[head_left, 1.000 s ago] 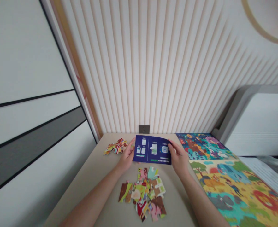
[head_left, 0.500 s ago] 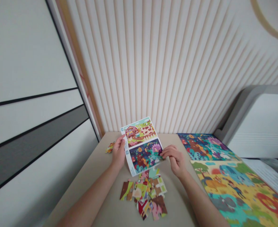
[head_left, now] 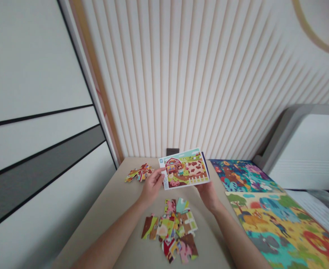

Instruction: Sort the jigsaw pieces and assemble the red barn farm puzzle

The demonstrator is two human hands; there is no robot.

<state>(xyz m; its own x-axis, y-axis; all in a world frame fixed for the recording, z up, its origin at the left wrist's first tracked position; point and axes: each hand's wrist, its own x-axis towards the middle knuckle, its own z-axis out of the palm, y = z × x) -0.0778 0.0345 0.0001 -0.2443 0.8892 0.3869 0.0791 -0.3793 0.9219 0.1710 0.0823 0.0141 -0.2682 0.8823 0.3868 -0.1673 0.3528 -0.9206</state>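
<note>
A picture sheet (head_left: 185, 168), folded so that its farm scene with a red barn and a spotted cow faces me, is held up above the table. My left hand (head_left: 153, 182) pinches its left edge between thumb and fingers. Behind the lower right part, my right hand (head_left: 207, 192) supports it, with its fingers mostly hidden by the sheet. Below the sheet, nearer to me, lies a loose heap of puzzle pieces (head_left: 171, 228) in brown, green, pink and red. A smaller pile of puzzle pieces (head_left: 139, 172) sits beyond my left hand.
On the right lie two assembled puzzles, a dark blue forest one (head_left: 245, 175) and a yellow savanna one (head_left: 282, 224). Past them are a white printed sheet (head_left: 318, 213) and a grey-white headboard (head_left: 307, 145). A ribbed wall with a dark socket (head_left: 172, 151) borders the table's (head_left: 119, 228) far side.
The sheet, opened out to two pictures before, is now folded to the farm picture and has moved right. My right hand has gone behind it. The far-left pile shows more fully.
</note>
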